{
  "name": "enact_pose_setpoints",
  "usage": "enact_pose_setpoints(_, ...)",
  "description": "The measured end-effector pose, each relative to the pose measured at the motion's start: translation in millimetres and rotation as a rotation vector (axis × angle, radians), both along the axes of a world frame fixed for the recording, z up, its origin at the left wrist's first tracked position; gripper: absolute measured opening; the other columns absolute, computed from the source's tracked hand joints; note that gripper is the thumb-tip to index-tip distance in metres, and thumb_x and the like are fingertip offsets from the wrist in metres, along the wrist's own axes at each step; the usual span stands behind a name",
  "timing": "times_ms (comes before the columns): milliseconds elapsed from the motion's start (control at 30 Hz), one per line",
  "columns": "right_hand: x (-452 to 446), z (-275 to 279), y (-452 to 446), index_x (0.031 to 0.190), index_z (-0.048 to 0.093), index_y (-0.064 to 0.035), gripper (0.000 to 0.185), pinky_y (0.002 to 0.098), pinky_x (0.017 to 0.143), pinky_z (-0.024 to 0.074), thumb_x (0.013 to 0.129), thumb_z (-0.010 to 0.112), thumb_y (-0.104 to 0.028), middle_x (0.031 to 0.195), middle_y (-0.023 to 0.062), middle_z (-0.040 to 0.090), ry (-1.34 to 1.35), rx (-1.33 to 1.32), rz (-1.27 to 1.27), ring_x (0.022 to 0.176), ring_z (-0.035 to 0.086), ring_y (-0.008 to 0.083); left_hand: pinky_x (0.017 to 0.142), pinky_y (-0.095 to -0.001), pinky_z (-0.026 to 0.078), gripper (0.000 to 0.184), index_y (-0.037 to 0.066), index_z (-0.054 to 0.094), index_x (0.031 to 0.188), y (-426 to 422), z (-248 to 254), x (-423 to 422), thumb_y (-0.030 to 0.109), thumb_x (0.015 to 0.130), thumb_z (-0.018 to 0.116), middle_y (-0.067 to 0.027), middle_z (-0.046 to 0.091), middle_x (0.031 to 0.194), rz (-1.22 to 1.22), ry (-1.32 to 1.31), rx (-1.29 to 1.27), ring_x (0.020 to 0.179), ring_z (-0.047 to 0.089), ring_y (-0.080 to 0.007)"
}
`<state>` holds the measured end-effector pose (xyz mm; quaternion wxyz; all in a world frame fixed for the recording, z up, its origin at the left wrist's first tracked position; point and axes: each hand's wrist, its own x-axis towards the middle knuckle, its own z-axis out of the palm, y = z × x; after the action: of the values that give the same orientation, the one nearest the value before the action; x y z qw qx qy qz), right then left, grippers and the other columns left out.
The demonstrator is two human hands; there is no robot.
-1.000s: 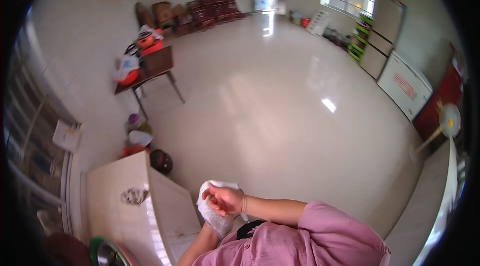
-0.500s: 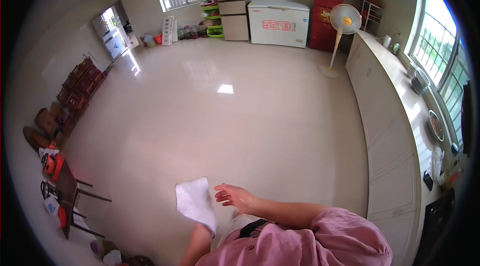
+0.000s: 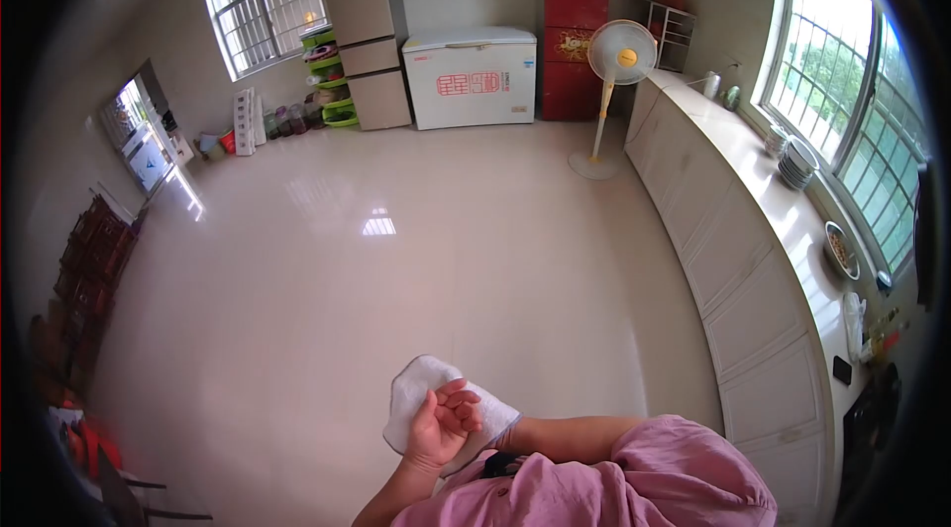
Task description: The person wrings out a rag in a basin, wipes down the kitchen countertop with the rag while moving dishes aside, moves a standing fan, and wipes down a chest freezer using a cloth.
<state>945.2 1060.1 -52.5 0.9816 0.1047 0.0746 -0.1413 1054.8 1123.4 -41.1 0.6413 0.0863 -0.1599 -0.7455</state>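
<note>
A white cloth (image 3: pixel 408 396) with a grey edge spreads out low in the middle, just in front of my body. It covers my right hand (image 3: pixel 507 438), so only the wrist shows and the fingers are hidden. My left hand (image 3: pixel 446 430) is raised in front of the cloth with its palm turned up. Its fingers are loosely bent, the thumb stands apart, and nothing is seen in it. Whether the back of this hand touches the cloth, I cannot tell.
A long white cabinet (image 3: pixel 728 304) runs along the right, with a bowl (image 3: pixel 842 252), stacked plates (image 3: pixel 798 165) and a phone (image 3: pixel 842 369) on top. A standing fan (image 3: pixel 606 96), a chest freezer (image 3: pixel 471 81) and a red fridge (image 3: pixel 575 37) stand ahead. Wooden chairs (image 3: pixel 91 250) are at left.
The white cloth has passed from my left hand to my right. My left hand has come out from under it and turned palm up. The view has swung right and tilted up.
</note>
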Motion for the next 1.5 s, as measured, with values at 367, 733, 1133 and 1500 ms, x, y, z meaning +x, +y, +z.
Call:
enact_pose_setpoints(367, -72, -65, -223, 0.126, 0.039, 0.0019, 0.043, 0.0281, 0.053, 0.0507, 0.095, 0.035, -0.027, 0.081, 0.0113, 0.063, -0.238, -0.111, -0.33, 0.062, 0.061, 0.0184, 0.097, -0.0418, 0.04, 0.049, 0.003, 0.043, 0.129, -247, -22, -32, 0.035, 0.091, 0.048, -0.0196, 0.052, 0.121, -0.46, -0.167, 0.066, 0.113, 0.051, -0.0296)
enact_pose_setpoints(733, -119, 3, -435, 0.126, 0.044, -0.0044, 0.049, 0.0459, 0.102, 0.0303, 0.08, 0.051, -0.021, 0.135, 0.0254, 0.031, 1.283, -2.348, 0.049, 0.124, 0.035, 0.0396, 0.097, -0.0493, 0.036, 0.056, 0.013, 0.043, 0.127, -445, -1, -106, 0.052, 0.087, 0.046, -0.0087, 0.048, 0.126, -0.11, -0.201, 0.462, 0.116, 0.045, -0.0279)
enact_pose_setpoints(1133, -122, -28, -648, 0.109, 0.051, -0.0018, 0.038, 0.0504, 0.101, 0.0286, 0.086, 0.051, -0.032, 0.128, 0.0246, 0.038, 1.008, -2.23, -0.152, 0.123, 0.034, 0.0402, 0.102, -0.0445, 0.033, 0.053, 0.008, 0.041, 0.129, -658, -29, -76, 0.046, 0.094, 0.033, -0.011, 0.048, 0.128, 0.069, -0.215, 0.462, 0.119, 0.044, -0.028)
enact_pose_setpoints(1500, -114, 12, -857, 0.138, 0.031, -0.0159, 0.063, 0.0519, 0.104, 0.0224, 0.087, 0.043, -0.051, 0.14, 0.022, 0.027, 1.073, -2.558, -0.178, 0.129, 0.027, 0.0389, 0.1, -0.0422, 0.035, 0.061, 0.008, 0.044, 0.124, -871, -55, -74, 0.056, 0.089, 0.033, -0.0127, 0.049, 0.124, -0.588, 0.307, 0.205, 0.117, 0.045, -0.0278)
